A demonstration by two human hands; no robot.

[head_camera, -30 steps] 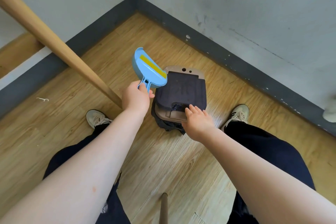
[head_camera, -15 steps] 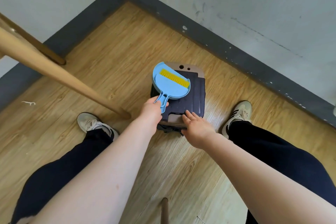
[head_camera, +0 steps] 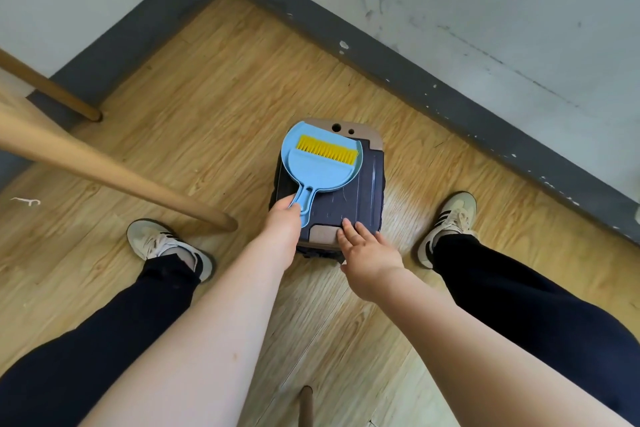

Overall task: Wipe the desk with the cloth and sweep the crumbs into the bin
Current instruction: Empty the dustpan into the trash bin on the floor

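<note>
Head view: bin, dark lid closed, stands on the wood floor near the wall corner. Blue dustpan with a yellow brush lies over the bin's lid; left hand grips its handle. Right hand, fingers straight and spread, touches the tan tab at the bin's near edge. Shoes flank the bin; a wooden table leg slants to its left.

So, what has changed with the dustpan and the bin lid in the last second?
The left hand brought the blue dustpan from tilted up beside the bin to flat over its dark lid, the yellow brush inside. The lid, open at its front earlier, now looks closed. The left hand still grips the handle; the right hand stays at the lid's front tab, fingers straight.
</note>
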